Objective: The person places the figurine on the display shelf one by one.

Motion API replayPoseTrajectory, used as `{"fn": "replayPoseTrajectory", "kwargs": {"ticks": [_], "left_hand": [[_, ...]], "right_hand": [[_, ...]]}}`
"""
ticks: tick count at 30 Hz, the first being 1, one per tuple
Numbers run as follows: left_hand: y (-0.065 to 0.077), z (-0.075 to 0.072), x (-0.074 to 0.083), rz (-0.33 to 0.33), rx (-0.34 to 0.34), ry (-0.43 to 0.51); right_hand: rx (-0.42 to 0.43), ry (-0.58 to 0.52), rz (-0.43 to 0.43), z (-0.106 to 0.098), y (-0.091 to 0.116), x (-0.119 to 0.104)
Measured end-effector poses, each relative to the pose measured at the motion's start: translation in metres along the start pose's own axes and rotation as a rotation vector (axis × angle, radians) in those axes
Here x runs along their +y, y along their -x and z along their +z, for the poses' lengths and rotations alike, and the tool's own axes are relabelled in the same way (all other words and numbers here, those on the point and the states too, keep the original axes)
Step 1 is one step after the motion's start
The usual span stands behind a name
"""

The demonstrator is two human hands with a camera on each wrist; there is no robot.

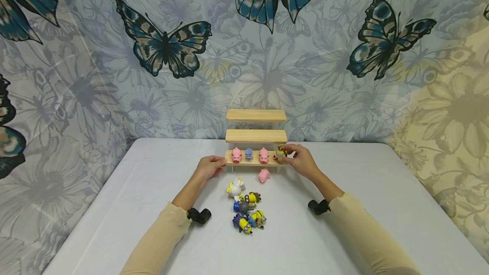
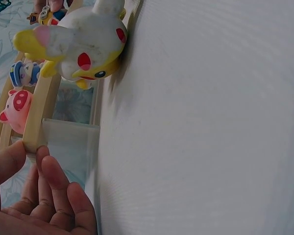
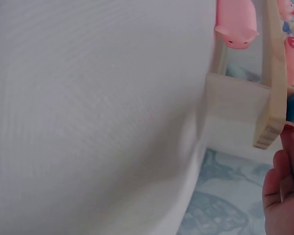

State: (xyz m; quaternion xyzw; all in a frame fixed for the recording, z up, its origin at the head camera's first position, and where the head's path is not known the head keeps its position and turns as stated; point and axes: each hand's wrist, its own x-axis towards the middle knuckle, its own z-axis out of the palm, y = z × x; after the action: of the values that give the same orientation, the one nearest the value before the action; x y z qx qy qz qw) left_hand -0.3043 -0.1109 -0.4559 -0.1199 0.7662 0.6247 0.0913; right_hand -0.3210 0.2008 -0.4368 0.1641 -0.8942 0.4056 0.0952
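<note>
My left hand (image 1: 210, 167) pinches the left end of the lowest wooden shelf (image 1: 250, 162) between thumb and fingertips. At that shelf's right end, my right hand (image 1: 302, 160) grips a small yellow minion figure (image 1: 280, 152) between thumb and fingers. Along the same shelf stand a pink pig (image 1: 236, 155), a small blue figure with a cap (image 1: 249, 154) and another pink pig (image 1: 263, 155). In the right wrist view, fingers partly hide the minion's blue part (image 3: 293, 106).
A third pink pig (image 1: 264, 175) lies on the white table (image 1: 164, 181) before the stand. Nearer are a white and yellow figure (image 1: 236, 187) and a pile of minion figures (image 1: 244, 224). Two upper shelves (image 1: 256, 136) rise behind, near the butterfly-patterned cloth (image 1: 267, 75).
</note>
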Motion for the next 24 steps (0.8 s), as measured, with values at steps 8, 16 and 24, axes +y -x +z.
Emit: {"fn": "replayPoseTrajectory", "kwargs": {"ticks": [8, 16, 24], "left_hand": [[0.0, 0.0, 0.003, -0.003, 0.001, -0.008], [0.001, 0.001, 0.004, 0.005, -0.004, -0.005], [0.003, 0.002, 0.002, 0.01, 0.0, -0.003]], "right_hand": [[-0.013, 0.03, -0.034, -0.003, 0.001, -0.001], [-0.039, 0.07, -0.041, -0.013, 0.007, -0.005], [0.115, 0.047, -0.074, -0.025, 0.024, -0.016]]}}
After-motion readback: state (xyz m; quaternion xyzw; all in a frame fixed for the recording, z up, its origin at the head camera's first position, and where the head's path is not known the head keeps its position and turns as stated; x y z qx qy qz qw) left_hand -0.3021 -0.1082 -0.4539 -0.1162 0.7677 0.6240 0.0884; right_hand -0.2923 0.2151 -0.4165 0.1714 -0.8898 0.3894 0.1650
